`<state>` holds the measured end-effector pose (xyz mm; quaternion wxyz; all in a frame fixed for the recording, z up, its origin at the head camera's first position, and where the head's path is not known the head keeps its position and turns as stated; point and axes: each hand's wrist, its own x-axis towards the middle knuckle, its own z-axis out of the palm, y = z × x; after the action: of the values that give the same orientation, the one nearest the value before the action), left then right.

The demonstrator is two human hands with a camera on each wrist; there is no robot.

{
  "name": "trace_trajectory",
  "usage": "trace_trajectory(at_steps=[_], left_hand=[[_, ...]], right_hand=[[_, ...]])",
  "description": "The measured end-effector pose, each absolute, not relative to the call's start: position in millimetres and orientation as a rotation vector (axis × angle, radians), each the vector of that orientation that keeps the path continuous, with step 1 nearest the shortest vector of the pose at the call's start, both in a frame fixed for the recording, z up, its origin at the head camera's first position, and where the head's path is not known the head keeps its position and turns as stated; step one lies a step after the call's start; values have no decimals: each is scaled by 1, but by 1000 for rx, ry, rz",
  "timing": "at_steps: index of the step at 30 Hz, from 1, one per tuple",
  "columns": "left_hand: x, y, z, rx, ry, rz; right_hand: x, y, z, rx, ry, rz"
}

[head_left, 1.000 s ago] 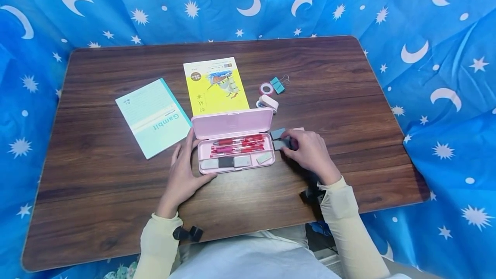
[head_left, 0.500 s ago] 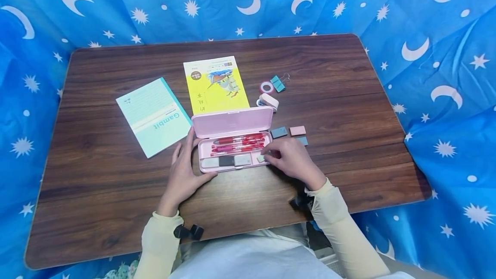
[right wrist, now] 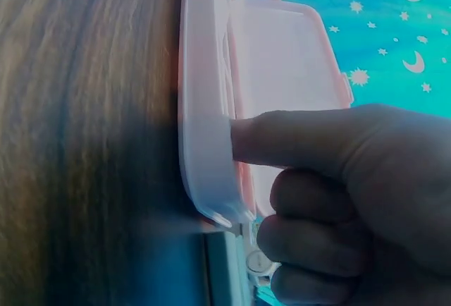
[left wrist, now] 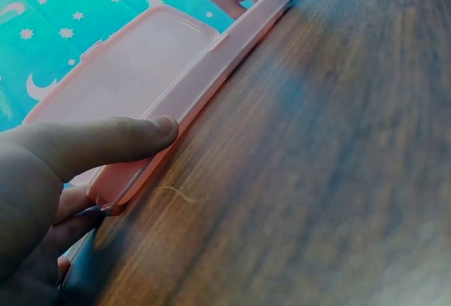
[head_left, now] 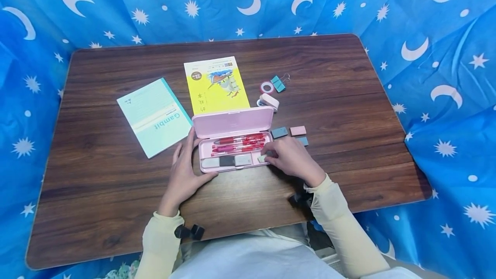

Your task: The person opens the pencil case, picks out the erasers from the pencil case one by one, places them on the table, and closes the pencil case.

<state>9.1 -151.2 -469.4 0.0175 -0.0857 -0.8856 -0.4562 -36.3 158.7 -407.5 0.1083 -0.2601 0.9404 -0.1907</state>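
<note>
An open pink pencil case (head_left: 232, 125) lies mid-table with red pens (head_left: 240, 142) and a row of small erasers (head_left: 226, 161) inside. My left hand (head_left: 192, 162) grips its left end, the thumb (left wrist: 134, 137) lying along the front wall and the fingers round the corner. My right hand (head_left: 272, 156) is at the case's right end, its curled fingers pinching a small pale eraser (head_left: 262, 158) in the right compartment while its thumb (right wrist: 282, 137) presses the front wall. What lies under those fingers is hidden.
Loose erasers lie just right of the case: grey-blue (head_left: 279, 132), pink (head_left: 297, 130), and blue (head_left: 304, 141), half hidden by my hand. Behind are a yellow booklet (head_left: 217, 84), a teal notebook (head_left: 155, 115), a tape roll (head_left: 266, 87), a binder clip (head_left: 277, 83) and a pink-white dispenser (head_left: 269, 101).
My right hand took a grey eraser from the table beside the case and moved left to the case's right compartment, where it has stayed. The left hand has not moved.
</note>
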Motion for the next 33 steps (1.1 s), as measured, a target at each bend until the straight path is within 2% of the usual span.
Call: trace_trajectory(at_steps=[8, 13, 17, 21, 33], left_hand=[[11, -149, -473, -278, -2747, -1439], [11, -151, -472, -296, -2738, -1417], [10, -152, -472, -298, -2733, -1409], [10, -151, -471, -307, -2731, -1406], [9, -149, -468, -296, -2740, -1399]], right_hand=[[-41, 172, -411, -662, 2606, -877], [-41, 203, -393, -548, 2633, -1156], [-41, 230, -380, -467, 2762, -964], [-39, 247, -384, -457, 2756, -687], [-37, 249, -402, -467, 2835, -498]])
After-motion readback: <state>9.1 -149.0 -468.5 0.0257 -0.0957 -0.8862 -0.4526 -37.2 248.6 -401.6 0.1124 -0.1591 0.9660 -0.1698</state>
